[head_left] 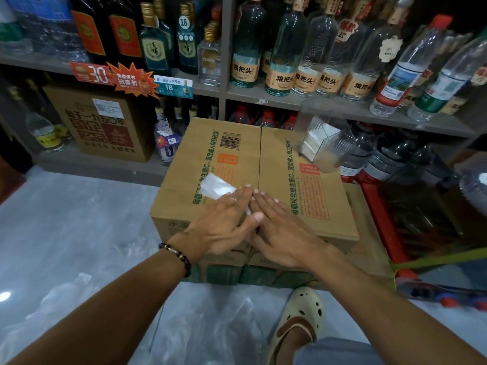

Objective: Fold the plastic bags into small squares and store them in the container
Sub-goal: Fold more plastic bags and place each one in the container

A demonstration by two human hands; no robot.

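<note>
Right at the fingertips, both hands lie flat and straight-fingered on the top of the cardboard box (263,164), side by side, fingers held close together and pointing toward the far edge. The left hand (224,219) presses down on the plastic bag (216,187), which shows as a pale, translucent folded strip sticking out past its fingers toward the box's left edge. The right hand (279,225) rests just beside the left, index fingers nearly touching near the box's centre seam; whether it covers any of the bag I cannot tell, since only a sliver of plastic shows between the two thumbs.

The relation that matters: the bag's long axis runs slantwise from under the palms out toward the far-left part of the box top, so the free end lies up and left of the left fingertips. The left hand is plainly the nearer one to that free end; the right would have to cross over. My judgement is that the strip is being flattened mid-fold, and the next fold should bring that far-left end back toward the palms.

Farther out, the clear container (325,143) stands at the box's far-right corner, well apart from the bag, with white folded squares already inside. More loose clear plastic (200,327) lies on the floor by the near side.
</note>
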